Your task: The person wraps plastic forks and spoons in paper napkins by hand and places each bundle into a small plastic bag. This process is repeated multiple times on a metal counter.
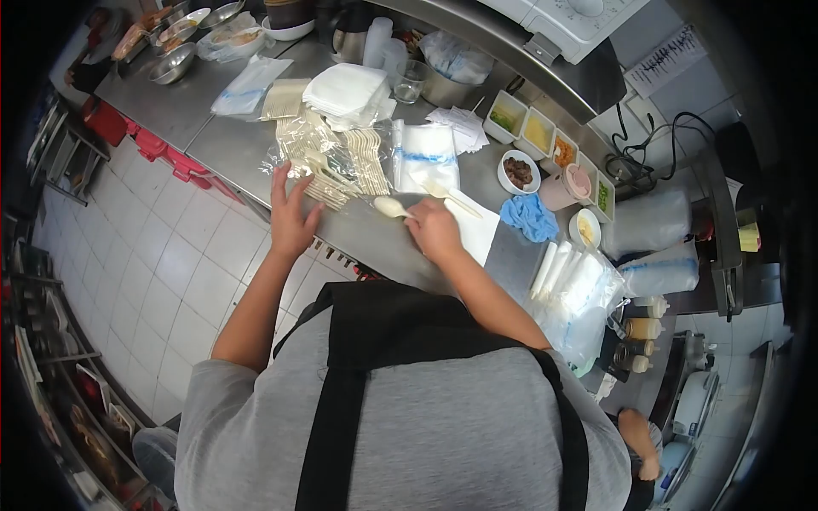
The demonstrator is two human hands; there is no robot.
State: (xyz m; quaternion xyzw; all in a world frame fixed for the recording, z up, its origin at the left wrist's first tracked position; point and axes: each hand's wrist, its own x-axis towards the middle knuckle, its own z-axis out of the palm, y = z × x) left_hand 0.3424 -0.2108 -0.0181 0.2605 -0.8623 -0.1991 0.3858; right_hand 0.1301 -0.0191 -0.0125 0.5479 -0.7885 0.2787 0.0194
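Fingers [419, 213] grip white spoon [391, 206]; no legible writing anywhere.

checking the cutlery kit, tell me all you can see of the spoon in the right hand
The spoon is pale cream, looks like plastic, with a rounded oval bowl. The right hand pinches its handle, which is hidden, so the bowl points left toward the pile of forks. It sits low over the steel counter; contact is unclear.
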